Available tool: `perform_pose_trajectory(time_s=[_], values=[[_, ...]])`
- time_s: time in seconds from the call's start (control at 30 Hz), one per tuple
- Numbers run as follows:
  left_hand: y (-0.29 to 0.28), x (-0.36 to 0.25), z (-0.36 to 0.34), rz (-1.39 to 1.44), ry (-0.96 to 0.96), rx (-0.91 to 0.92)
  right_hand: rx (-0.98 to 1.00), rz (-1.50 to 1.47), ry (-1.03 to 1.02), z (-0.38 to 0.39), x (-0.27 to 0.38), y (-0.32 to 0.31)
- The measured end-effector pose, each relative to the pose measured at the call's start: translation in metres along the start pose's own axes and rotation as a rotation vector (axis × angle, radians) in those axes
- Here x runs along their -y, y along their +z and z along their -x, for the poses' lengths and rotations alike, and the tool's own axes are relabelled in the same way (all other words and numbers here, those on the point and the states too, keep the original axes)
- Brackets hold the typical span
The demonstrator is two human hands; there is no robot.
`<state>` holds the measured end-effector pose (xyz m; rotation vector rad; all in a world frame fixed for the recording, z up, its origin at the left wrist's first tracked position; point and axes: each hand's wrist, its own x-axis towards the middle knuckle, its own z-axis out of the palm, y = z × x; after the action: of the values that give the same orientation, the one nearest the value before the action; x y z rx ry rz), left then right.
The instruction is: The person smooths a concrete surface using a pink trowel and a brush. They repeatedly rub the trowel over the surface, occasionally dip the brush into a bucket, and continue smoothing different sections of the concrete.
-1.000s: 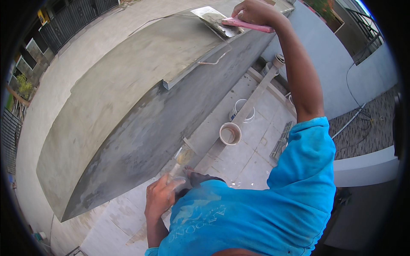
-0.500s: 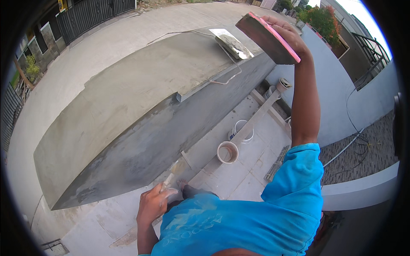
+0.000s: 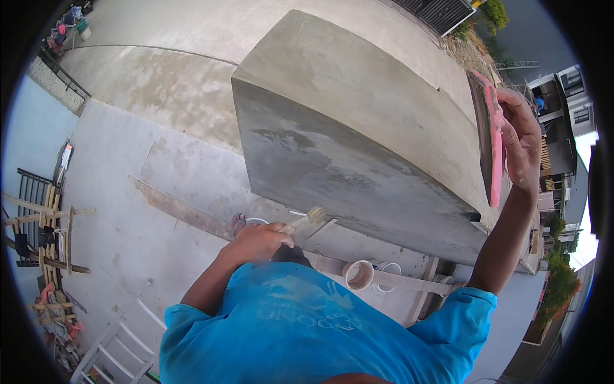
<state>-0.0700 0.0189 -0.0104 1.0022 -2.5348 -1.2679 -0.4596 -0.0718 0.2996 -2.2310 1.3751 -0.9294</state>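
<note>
My left hand [image 3: 257, 243] is closed around the handle of a brush [image 3: 314, 215], its pale bristles pointing toward the wall's side. My right hand [image 3: 523, 144] is raised at the right, fingers wrapped on the pink back of a plastering float [image 3: 494, 137]. The float stands on edge, its dark face turned left, over or near the wall's far end; whether it touches cannot be made out. A low, thick plastered wall stretches ahead, with a pale grey top [image 3: 345, 73] and a darker, patchy side [image 3: 320, 157].
Beside the wall's foot stand a brownish bucket [image 3: 358, 275] and a white bucket [image 3: 386, 285]. A long board [image 3: 185, 208] lies on the pale tiled floor. A ladder [image 3: 121, 345] and stacked timber [image 3: 50, 224] are at the left. A concrete road [image 3: 185, 25] runs beyond the wall.
The view has swung left, bringing the wall's near end, ladder and timber into sight. The float has turned more upright. The metal-bladed tool on the wall top has left view.
</note>
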Motion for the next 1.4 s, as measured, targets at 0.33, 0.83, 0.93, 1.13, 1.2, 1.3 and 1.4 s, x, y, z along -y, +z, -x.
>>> perform_pose_trajectory(time_s=[0.33, 0.83, 0.93, 1.13, 1.2, 1.3, 1.4], values=[[0.059, 0.193, 0.101, 0.151, -0.403, -0.455, 0.295, 0.314, -0.143, -0.165, 0.037, 0.148], [0.129, 0.281, 0.185, 0.276, -0.713, -0.535, 0.386, 0.405, -0.015, -0.194, 0.03, 0.175], [0.149, 0.301, 0.189, 0.293, -0.739, -0.599, 0.405, 0.439, -0.005, -0.195, 0.032, 0.174], [0.153, 0.311, 0.186, 0.318, -0.79, -0.576, 0.373, 0.481, 0.027, -0.203, 0.023, 0.17], [0.155, 0.31, 0.186, 0.34, -0.796, -0.595, 0.362, 0.483, 0.111, -0.207, 0.022, 0.167], [0.159, 0.31, 0.186, 0.373, -0.802, -0.615, 0.414, 0.506, -0.001, -0.21, 0.015, 0.169], [0.173, 0.319, 0.19, 0.371, -0.789, -0.62, 0.341, 0.457, -0.062, -0.207, 0.016, 0.18]])
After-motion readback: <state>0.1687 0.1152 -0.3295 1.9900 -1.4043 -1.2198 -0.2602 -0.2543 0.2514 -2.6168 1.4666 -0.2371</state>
